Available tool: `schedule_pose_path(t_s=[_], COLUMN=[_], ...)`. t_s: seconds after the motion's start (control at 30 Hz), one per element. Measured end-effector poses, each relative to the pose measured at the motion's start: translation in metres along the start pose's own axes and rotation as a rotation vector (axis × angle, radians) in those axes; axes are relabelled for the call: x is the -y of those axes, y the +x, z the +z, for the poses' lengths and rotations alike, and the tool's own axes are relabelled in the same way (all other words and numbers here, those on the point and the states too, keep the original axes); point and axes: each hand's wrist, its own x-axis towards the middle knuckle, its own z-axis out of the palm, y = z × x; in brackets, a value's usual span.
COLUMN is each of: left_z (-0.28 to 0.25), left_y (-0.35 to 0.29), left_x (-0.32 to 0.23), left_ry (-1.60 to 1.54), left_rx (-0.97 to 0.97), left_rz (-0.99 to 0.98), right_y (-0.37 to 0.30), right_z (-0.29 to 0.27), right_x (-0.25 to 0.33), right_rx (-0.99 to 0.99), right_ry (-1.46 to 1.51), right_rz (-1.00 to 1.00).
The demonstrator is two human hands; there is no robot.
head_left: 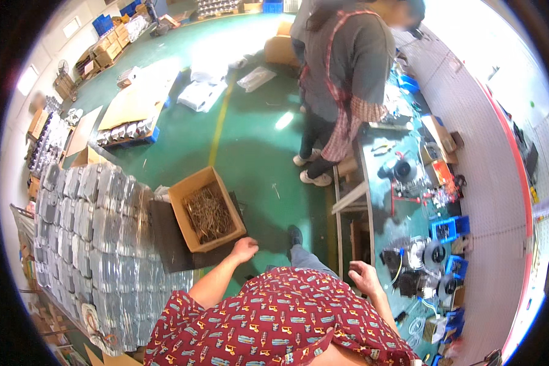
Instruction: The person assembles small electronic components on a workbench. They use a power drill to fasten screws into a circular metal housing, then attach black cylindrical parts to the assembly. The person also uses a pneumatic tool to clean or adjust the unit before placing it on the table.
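Note:
My left hand [245, 250] hangs beside the near right corner of an open cardboard box [209, 249], with its fingers loosely bent and nothing seen in them. Thin brown strands or sticks [208, 213] fill the box, which rests on a dark flat board [171, 247]. My right hand [365, 277] is at the near edge of the green-topped workbench [381, 229]. Its fingers are half curled and apart, and it appears to hold nothing. I cannot tell whether that hand touches the bench edge.
Stacked silvery metal parts [110, 244] fill the left side. Ahead on the right, a person in a checked apron [354, 73] stands at the bench. Blue bins [448, 229], dark motor-like assemblies [418, 265] and tools lie along it. Farther off, a cardboard-topped pallet [134, 100] stands on the green floor.

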Motion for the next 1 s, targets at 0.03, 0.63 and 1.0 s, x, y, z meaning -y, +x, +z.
schedule_pose_path(t_s=[0.03,0.63,1.0], left_z=[-0.011,-0.241,-0.556], left_y=[0.010,0.200,0.535], left_x=[0.030,0.005,-0.154], left_ry=[0.147,0.004,-0.209], left_rx=[-0.073,-0.897,-0.827], left_rz=[0.060,-0.196,0.191], right_y=[0.042,0.577,0.802], right_z=[0.001,0.171,0.164], right_x=[0.011,0.382,0.516], right_rx=[0.006,0.686,0.472], right_ry=[-0.033,-0.440,-0.232], right_rz=[-0.079,-0.786,-0.446])
